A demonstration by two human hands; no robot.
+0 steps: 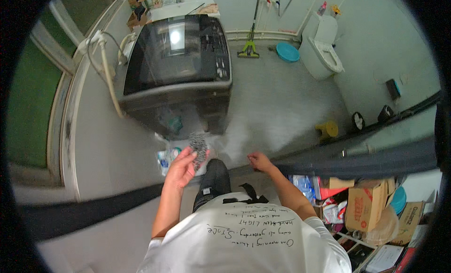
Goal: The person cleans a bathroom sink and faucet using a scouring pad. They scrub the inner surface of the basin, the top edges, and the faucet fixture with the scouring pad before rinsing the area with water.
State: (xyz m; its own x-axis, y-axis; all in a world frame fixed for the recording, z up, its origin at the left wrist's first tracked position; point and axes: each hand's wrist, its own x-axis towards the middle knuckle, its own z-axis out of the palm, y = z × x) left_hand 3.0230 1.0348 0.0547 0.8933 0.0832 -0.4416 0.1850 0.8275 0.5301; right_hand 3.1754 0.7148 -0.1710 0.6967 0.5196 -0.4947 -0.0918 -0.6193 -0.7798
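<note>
My left hand (182,168) is closed around a limp, grey speckled cloth-like piece (198,148); its exact kind is not clear. The piece stands up past my fingers, in front of the washing machine (164,57), which has a dark glass lid. Below it on the floor lie plastic bags and packs (164,161) in white and blue. My right hand (259,161) hangs apart to the right over the grey floor, its fingers curled in, and nothing shows in them.
A green floor squeegee (248,52), a blue basin (287,52) and a white toilet (324,57) stand along the far side. A yellow stool (327,129) is at the right. Cardboard boxes (364,207) pile up at the lower right. A dark threshold (329,162) crosses the floor.
</note>
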